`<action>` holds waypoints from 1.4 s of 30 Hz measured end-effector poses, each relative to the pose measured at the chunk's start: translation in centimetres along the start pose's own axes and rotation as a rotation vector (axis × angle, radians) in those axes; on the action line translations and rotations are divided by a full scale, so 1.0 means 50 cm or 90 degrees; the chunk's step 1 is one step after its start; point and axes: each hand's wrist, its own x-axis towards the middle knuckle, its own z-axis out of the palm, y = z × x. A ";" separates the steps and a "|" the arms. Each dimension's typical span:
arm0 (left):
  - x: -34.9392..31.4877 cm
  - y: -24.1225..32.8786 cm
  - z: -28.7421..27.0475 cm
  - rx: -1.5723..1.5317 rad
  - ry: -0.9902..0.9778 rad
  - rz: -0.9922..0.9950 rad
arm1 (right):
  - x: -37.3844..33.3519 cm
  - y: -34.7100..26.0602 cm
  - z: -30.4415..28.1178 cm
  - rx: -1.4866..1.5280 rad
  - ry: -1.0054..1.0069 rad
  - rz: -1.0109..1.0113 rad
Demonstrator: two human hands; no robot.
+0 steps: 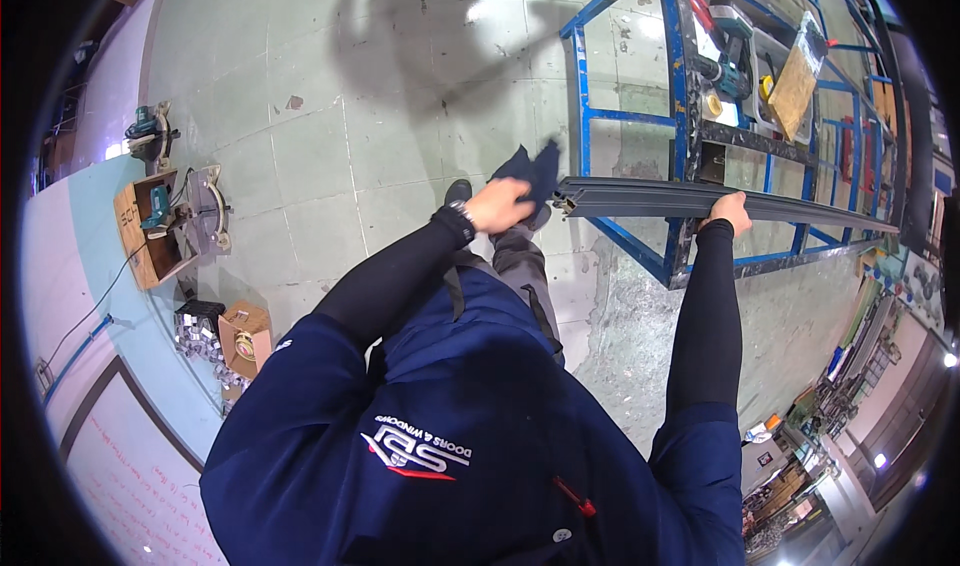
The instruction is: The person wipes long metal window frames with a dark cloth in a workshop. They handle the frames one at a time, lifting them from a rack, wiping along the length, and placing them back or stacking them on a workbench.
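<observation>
A long dark grey metal profile [690,201] lies across a blue steel frame table [680,96]. My left hand [500,206] grips a dark blue cloth [532,171] and presses it at the near end of the profile. My right hand [730,211] rests on the profile's near edge further along, fingers curled over it. Both arms wear black sleeves, and a watch sits on my left wrist.
On the frame table lie a teal power drill [735,56], a tape roll [712,104] and a flat wooden piece [797,76]. A mitre saw [205,211] and cardboard boxes [150,231] stand on the tiled floor at left. Shelves of stock fill the lower right.
</observation>
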 end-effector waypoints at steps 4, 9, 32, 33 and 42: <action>-0.055 -0.017 0.026 -0.368 0.197 -0.124 | 0.020 0.020 0.000 -0.035 0.017 -0.021; -0.014 0.121 0.026 -0.374 0.214 -0.075 | 0.015 0.016 0.001 0.035 -0.019 -0.004; 0.128 0.005 0.075 -0.445 0.036 -0.080 | -0.019 -0.002 -0.003 0.032 0.019 -0.014; 0.126 0.005 0.064 -0.344 0.039 -0.062 | -0.016 0.000 -0.002 0.023 0.010 -0.013; -0.029 -0.131 0.054 -0.186 0.063 -0.045 | -0.010 0.004 0.007 0.021 0.027 -0.013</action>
